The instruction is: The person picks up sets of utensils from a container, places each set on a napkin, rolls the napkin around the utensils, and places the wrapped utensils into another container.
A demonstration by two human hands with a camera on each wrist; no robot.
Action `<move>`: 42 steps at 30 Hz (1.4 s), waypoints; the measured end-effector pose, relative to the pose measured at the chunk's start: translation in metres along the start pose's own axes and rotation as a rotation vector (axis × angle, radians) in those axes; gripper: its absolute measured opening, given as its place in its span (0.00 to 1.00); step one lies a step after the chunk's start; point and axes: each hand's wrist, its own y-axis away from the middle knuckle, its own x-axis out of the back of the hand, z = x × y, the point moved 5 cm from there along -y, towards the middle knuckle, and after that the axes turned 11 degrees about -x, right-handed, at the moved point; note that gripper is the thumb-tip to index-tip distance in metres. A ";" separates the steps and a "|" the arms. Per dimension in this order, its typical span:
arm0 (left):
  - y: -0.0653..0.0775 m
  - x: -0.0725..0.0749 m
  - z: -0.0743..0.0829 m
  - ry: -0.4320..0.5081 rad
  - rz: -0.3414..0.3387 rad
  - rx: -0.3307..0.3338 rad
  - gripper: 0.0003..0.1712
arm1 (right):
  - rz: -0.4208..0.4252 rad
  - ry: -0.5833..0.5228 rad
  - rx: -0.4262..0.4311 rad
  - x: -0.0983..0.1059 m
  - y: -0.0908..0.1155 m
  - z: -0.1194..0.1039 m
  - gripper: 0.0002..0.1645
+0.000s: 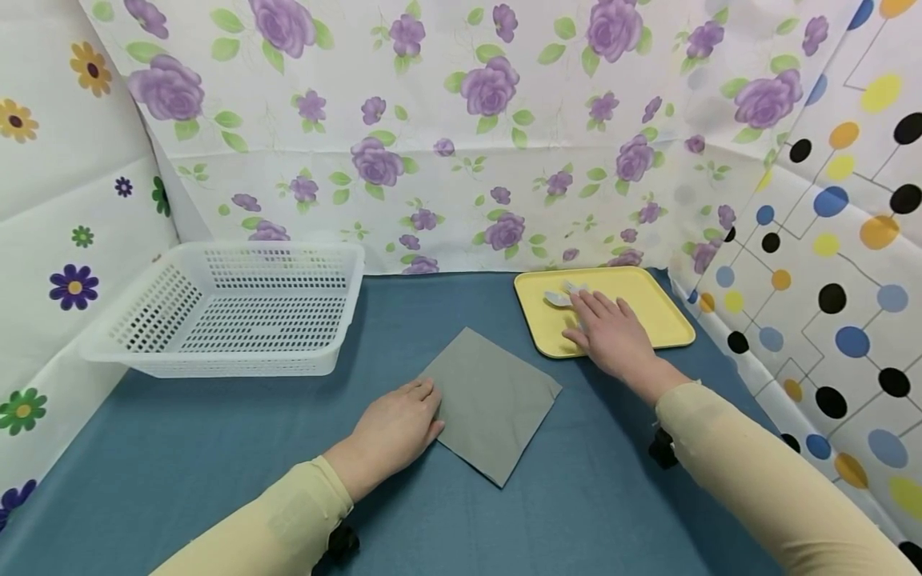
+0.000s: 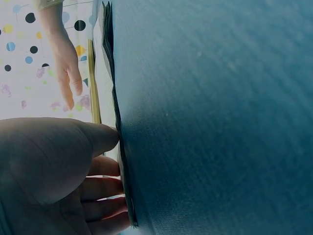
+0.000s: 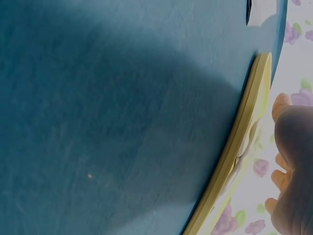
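A folded grey cloth napkin (image 1: 497, 400) lies flat and turned cornerwise in the middle of the table. The left hand (image 1: 399, 424) rests at its left corner, thumb and fingertips touching the layered edge; the left wrist view shows the fingers laid along the napkin (image 2: 108, 44). At the back right, the right hand (image 1: 612, 332) hovers palm down above a yellow tray (image 1: 659, 320), fingers stretched out. A spoon (image 1: 557, 299) and a fork (image 1: 574, 286) lie on that tray, partly covered by the hand. In the right wrist view this hand (image 3: 296, 161) stays above the tray rim (image 3: 244, 115).
At the back left stands a white perforated plastic basket (image 1: 266, 320). Blue cloth (image 1: 238, 448) covers the table. Flowered sheeting (image 1: 446, 120) hangs behind, with a dotted sheet (image 1: 850, 264) close to the tray's right side.
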 end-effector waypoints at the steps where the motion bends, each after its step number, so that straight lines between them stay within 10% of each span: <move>1: 0.000 0.000 0.000 -0.001 -0.003 0.000 0.27 | -0.005 0.003 -0.003 0.000 -0.001 0.001 0.44; 42: -0.001 -0.002 -0.001 -0.048 0.018 -0.019 0.26 | -0.195 0.017 -0.160 -0.014 -0.032 0.034 0.40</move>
